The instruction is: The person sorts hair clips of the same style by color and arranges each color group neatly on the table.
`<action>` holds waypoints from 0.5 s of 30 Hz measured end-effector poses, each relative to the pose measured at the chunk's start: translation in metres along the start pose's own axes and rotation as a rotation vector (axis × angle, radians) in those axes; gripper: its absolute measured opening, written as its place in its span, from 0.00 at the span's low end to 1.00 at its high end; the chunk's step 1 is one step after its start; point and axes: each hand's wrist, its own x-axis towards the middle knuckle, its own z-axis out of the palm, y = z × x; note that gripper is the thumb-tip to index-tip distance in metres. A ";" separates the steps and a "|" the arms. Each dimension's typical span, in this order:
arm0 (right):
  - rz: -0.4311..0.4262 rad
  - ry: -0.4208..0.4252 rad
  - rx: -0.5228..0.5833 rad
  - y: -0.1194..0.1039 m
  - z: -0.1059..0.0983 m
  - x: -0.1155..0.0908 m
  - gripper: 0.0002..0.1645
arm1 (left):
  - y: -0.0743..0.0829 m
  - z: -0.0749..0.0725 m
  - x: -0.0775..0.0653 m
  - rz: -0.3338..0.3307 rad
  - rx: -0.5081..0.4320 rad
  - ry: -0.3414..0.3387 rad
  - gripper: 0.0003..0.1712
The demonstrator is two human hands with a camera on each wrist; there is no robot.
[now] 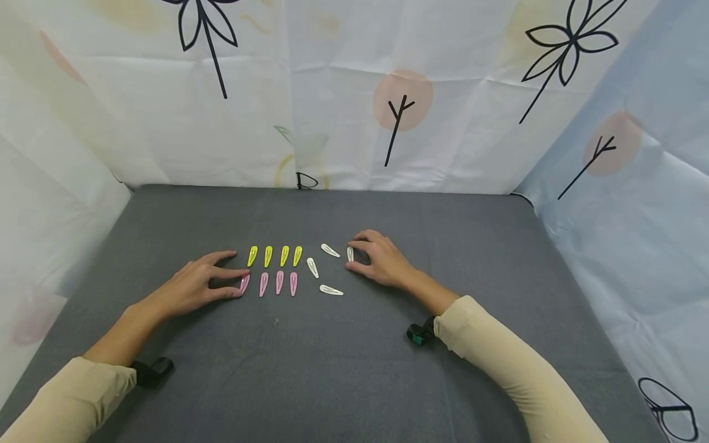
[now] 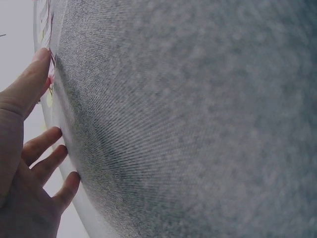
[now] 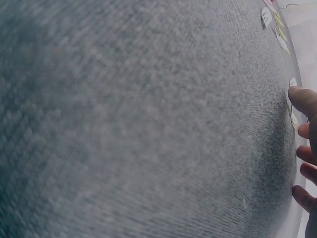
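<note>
My left hand (image 1: 191, 286) pinches the leftmost pink hair clip (image 1: 245, 283) between thumb and index finger; its other fingers are spread. Three more pink clips (image 1: 279, 282) continue that row to the right. Above them runs a row of several yellow hair clips (image 1: 268, 256). On the right, thumb and index finger of my right hand (image 1: 382, 259) hold an upright white hair clip (image 1: 350, 254) at its two ends. Three other white clips lie at different angles between it and the rows, one of them low down (image 1: 331, 290). Both wrist views show the clips only partly, at the edge.
A dark grey cloth (image 1: 310, 369) covers the table. White printed curtains (image 1: 343, 123) stand behind it and at both sides. Each wrist wears a black strap-on device, such as the one on the right (image 1: 421, 332).
</note>
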 end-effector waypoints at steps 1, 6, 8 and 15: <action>-0.001 -0.001 0.001 0.000 0.000 0.000 0.29 | 0.000 0.000 0.000 -0.001 0.001 0.000 0.31; 0.002 -0.012 0.002 0.001 -0.001 -0.001 0.28 | 0.001 -0.001 0.001 -0.008 -0.005 0.001 0.31; 0.005 -0.014 0.003 0.002 0.000 -0.001 0.28 | 0.002 -0.002 0.001 -0.010 -0.017 0.002 0.31; 0.017 -0.013 0.027 0.003 0.000 -0.001 0.28 | 0.001 -0.003 0.001 -0.012 -0.044 0.014 0.30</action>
